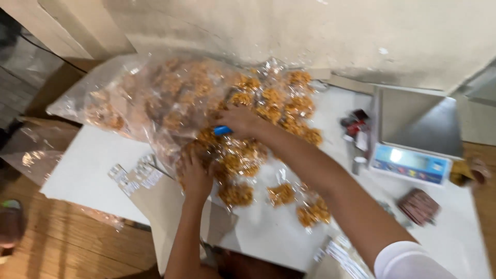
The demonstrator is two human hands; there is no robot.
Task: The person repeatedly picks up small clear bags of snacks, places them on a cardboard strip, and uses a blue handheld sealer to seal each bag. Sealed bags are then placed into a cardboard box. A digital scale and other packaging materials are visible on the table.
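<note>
Head view shows the right hand point(238, 121) with fingers clamped on a small blue plastic tool point(222, 130), its long axis lying roughly left-right, over a heap of small clear crinkly packets of orange-brown snack point(268, 103) on the white table point(82, 170). Left hand point(195, 174) presses flat, fingers together, on the packets beside a large clear plastic bag point(129, 98). Motion blur hides the tool's tip and shape; a digital scale point(411, 163) stands right.

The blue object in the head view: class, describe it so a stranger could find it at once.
Start at the white table and its heap of small clear packets of orange snack. Above the heap, the right hand holds a small blue object, the only blue thing among the orange packets.
</note>
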